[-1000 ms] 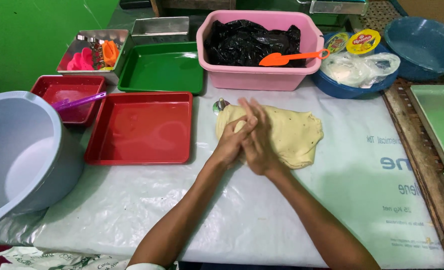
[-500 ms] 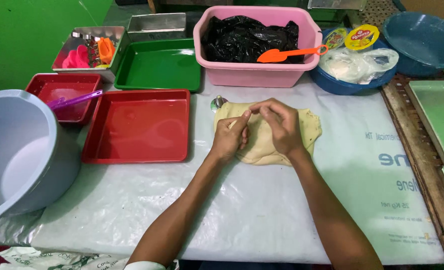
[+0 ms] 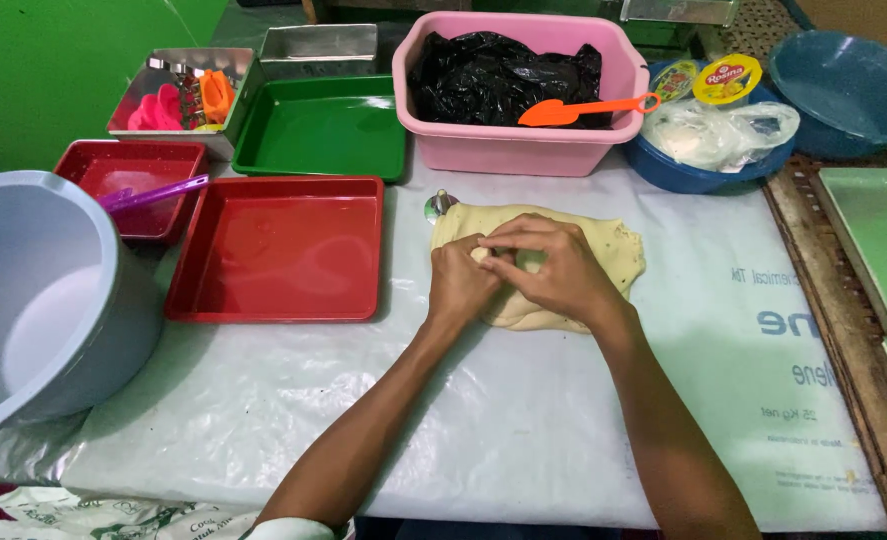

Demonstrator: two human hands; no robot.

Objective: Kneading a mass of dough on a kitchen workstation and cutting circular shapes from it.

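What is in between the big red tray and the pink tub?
In the head view, the green tray sits between the big red tray and the pink tub, with some bare plastic-covered table.

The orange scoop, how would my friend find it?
Find the pink plastic tub holding a black plastic bag, behind the yellow dough. The orange plastic scoop rests across its right rim, the only orange thing there.

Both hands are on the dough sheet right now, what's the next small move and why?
Probably lift the pinched bit clear of the dough sheet. The left hand and right hand meet fingertip to fingertip over its middle, apparently gripping a small piece, and the large red tray sits beside them.
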